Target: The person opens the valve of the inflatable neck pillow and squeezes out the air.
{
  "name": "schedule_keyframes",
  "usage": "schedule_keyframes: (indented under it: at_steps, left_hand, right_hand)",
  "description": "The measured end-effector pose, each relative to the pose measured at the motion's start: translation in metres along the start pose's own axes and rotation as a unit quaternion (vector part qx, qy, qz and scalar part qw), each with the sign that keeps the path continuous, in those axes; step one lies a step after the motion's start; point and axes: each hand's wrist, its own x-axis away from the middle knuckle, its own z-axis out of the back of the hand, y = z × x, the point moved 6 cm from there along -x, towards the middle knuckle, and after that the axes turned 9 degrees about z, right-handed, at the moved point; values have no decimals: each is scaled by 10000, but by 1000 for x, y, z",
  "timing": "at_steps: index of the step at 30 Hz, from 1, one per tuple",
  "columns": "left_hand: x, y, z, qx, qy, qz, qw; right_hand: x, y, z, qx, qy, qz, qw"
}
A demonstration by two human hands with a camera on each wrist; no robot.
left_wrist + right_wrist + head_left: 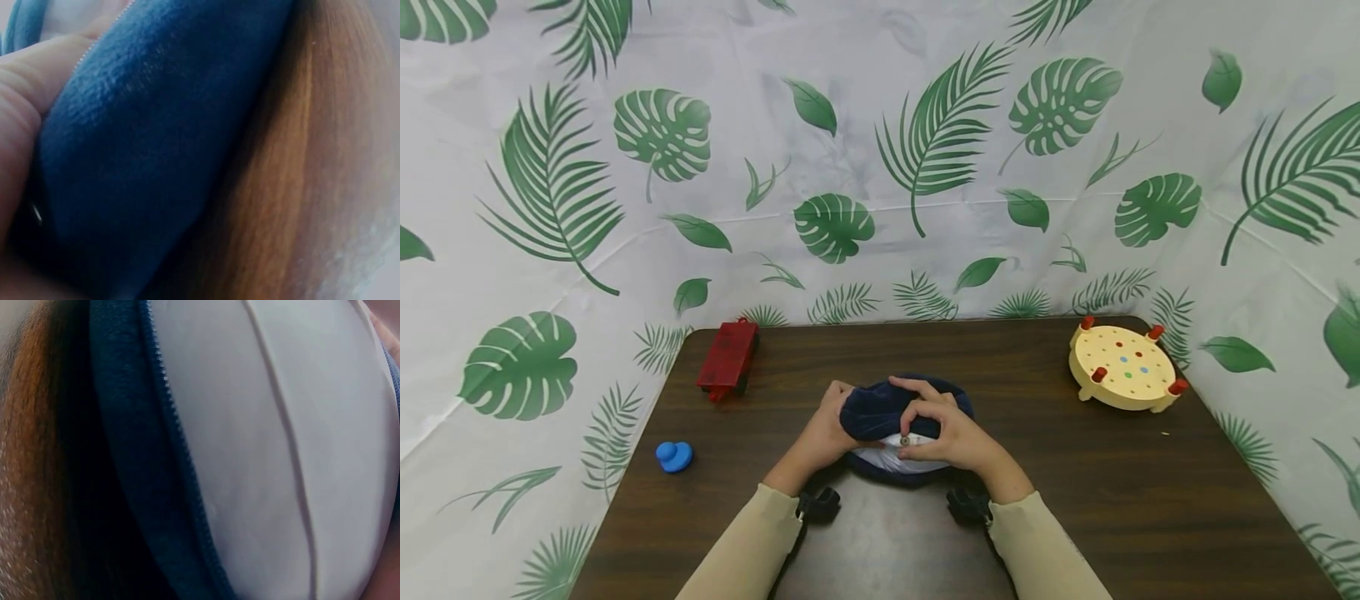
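A navy blue plush cushion point(883, 410) lies at the middle of the table, its zipped cover standing open over a white inner lining point(891, 460). The zip teeth point(165, 384) run along the navy edge in the right wrist view, beside the seamed white cloth point(250, 437). My left hand point(829, 429) grips the cushion's left side, thumb at the opening's edge; close up, that thumb point(22, 106) presses against the navy fabric point(156, 125). From the right, my right hand point(951, 429) holds the cover's edge with curled fingers and thumb. A small round piece shows at its fingertips, too small to identify.
A red toy wagon point(728, 360) stands at the table's back left, with a blue knobbed disc point(673, 456) nearer the left edge. At the back right is a round yellow pegged toy point(1122, 367) with red pegs. Leaf-printed cloth point(850, 167) hangs behind the brown table point(1112, 500).
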Motion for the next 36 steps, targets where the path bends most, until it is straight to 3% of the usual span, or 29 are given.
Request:
schedule_keyframes:
  at_steps: [5,9,19,36]
  left_hand:
    - [-1,-3,-2,395,-302,-111,9987]
    - [1,-4,-4,604,-434,-1,9972]
    - [1,-7,-3,553,-96,386,9977]
    - [-1,-6,-2,279,-44,374,9989]
  right_hand:
    - [1,2,-1,-42,-64,-10,10000]
    - [1,1,-2,-85,-80,115,9999]
    - [0,4,-1,-429,107,222,9988]
    - [0,7,2,-533,159,113,9984]
